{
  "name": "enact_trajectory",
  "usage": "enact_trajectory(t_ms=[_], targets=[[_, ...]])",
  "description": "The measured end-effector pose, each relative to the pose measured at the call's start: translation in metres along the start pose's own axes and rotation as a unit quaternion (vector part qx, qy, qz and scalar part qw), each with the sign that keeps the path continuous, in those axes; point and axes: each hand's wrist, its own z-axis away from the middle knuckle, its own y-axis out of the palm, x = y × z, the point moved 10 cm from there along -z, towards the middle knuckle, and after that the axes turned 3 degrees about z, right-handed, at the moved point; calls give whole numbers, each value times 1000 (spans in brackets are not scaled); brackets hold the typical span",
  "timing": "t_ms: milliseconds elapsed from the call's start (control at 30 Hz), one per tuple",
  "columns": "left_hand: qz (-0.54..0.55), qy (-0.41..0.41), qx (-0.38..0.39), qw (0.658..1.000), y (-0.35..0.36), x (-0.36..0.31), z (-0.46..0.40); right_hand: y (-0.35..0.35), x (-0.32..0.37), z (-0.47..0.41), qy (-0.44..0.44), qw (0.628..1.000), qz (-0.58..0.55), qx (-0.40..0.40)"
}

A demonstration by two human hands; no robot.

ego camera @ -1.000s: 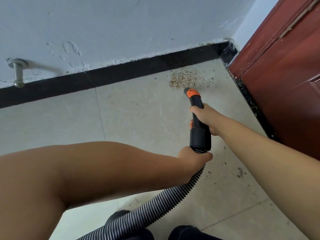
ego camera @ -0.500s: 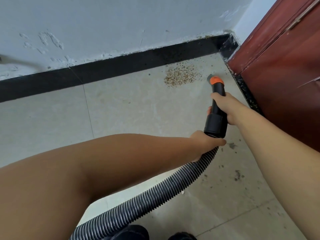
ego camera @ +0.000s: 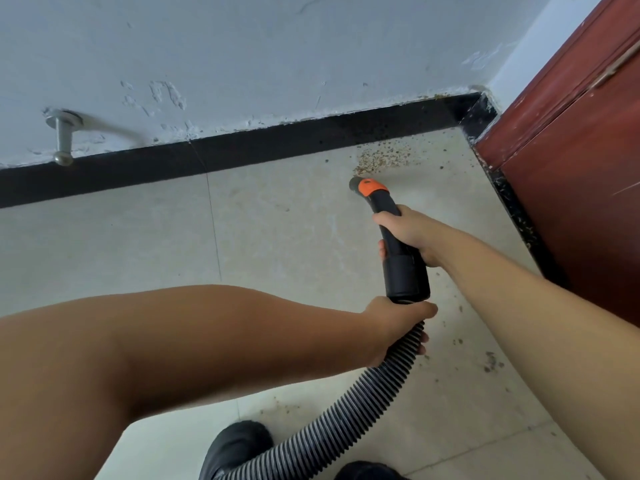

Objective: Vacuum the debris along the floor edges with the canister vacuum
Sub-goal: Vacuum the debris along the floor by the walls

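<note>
While my right hand stayed wrapped tight around the black nozzle, fingers curled fully about its shaft just above the wide collar, my left hand was clenched on the ribbed hose right where it joins that collar, thumb lying over the top. I could see the orange band and grey tip of the nozzle angled toward the wall, sitting at the near-left edge of the debris, a patch of tan crumbs spread on the beige floor tile close to the black baseboard and near the corner by the red-brown door. Darker specks lay scattered on the tile to the right of the hose. The hose ran back down between my dark shoes. A metal door stop stuck out of the white wall at far left. Compared with half a second earlier, I had swung the tip leftward, away from the door-side edge and across to the other side of the crumb patch, and the patch looked smaller, its near side gone; both grips were unchanged.
</note>
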Motion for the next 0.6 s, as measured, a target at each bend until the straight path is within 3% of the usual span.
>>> enact_trajectory(t_ms=[133,433,600], targets=[[-3,23,-30,999,-10,-10,1,3,7,-3,-9,1000,-20,-3],[-98,48,-20,994,16,-60,-32,-95,-4,-17,21,977,-132,-165],[-74,58,-25,995,25,-72,-49,-108,6,-30,13,982,-112,-149]])
